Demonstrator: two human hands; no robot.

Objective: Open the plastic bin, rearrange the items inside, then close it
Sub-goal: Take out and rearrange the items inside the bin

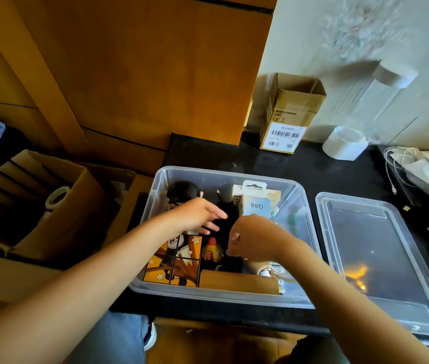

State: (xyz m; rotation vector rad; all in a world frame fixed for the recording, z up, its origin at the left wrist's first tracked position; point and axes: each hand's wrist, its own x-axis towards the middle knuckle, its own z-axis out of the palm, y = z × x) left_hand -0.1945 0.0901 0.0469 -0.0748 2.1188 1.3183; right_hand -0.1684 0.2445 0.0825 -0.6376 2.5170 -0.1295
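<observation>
Bare hands both working inside the clear plastic bin: left hand reaching with fingers straight, touching a dark bundle; right hand curling over the middle, fingers bent, its hold hidden from view. Bin sitting open on the black counter, its clear lid lying just beside. Rearranging step looking underway. Next move probably calling for lifting the bundle clear of the panda-print box.

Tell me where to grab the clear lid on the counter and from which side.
Grip the clear lid by its near long rim, coming from the left, the plastic bin side. It lies flat with its raised rim facing up, so fingers can hook that edge. Both hands are inside the bin, close by.
</observation>
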